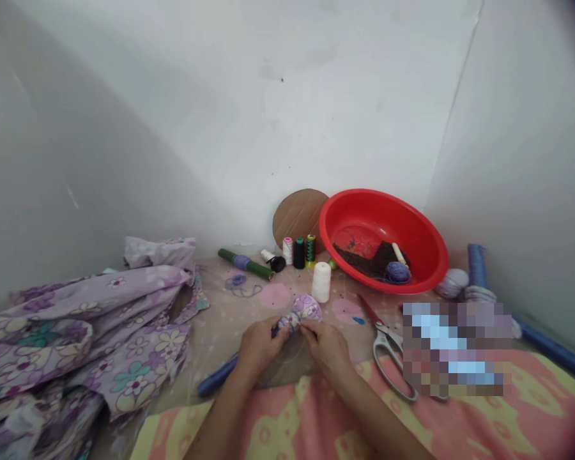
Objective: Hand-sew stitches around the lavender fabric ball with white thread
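My left hand (259, 345) is closed around a small bundle of purple floral fabric (307, 308), gathered at its neck and puffed out at the far end. A dark blue rod (218, 377) shows on the near side of this hand; I cannot tell whether it joins the bundle. My right hand (329, 345) pinches with thumb and forefinger against the bundle's gathered neck. Whatever lies between those fingertips is too small to make out. Just beyond the bundle stands a white thread cone (321, 282).
Crumpled floral cloth (138, 358) lies left. A green tube (245, 264), thread spools (299, 253) and a cardboard disc (297, 220) are at the back. A red basin (426, 255) tilts at right, near scissors (388, 358). A pink-yellow cloth (278, 425) covers the front.
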`<state>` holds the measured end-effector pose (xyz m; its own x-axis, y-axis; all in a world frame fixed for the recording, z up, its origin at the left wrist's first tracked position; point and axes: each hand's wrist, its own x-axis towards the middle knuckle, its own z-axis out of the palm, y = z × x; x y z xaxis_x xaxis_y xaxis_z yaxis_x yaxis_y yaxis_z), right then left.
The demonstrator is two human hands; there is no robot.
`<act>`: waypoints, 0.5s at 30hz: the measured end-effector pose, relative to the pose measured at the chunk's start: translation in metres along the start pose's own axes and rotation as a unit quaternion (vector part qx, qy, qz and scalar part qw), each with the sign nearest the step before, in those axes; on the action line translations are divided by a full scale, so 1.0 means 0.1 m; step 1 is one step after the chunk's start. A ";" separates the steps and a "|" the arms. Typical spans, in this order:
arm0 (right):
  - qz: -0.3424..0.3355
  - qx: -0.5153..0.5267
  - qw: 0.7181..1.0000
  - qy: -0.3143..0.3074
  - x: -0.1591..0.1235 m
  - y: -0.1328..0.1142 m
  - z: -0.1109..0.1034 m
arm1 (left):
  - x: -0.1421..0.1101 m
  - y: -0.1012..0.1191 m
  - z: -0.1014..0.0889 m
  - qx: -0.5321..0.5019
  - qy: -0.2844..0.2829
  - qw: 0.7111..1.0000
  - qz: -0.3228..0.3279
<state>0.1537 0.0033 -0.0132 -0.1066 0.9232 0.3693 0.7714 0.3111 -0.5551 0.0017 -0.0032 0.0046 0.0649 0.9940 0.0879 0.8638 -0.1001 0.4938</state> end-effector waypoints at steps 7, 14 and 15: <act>0.012 -0.004 0.999 -0.033 -0.02 -0.04 -0.02 | 0.01 0.01 -0.02 0.009 -0.002 1.000 -0.011; 0.006 -0.027 0.999 -0.043 -0.01 -0.04 -0.05 | 0.01 0.01 -0.02 -0.001 0.000 1.000 -0.019; 0.004 -0.030 0.998 -0.046 -0.01 -0.03 -0.05 | 0.01 0.02 -0.02 -0.002 0.000 1.000 -0.022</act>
<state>0.1544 0.0004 -0.0082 -0.1545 0.9435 0.2932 0.8086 0.2913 -0.5112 0.0023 -0.0029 0.0076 0.0272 0.9974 0.0663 0.8634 -0.0568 0.5013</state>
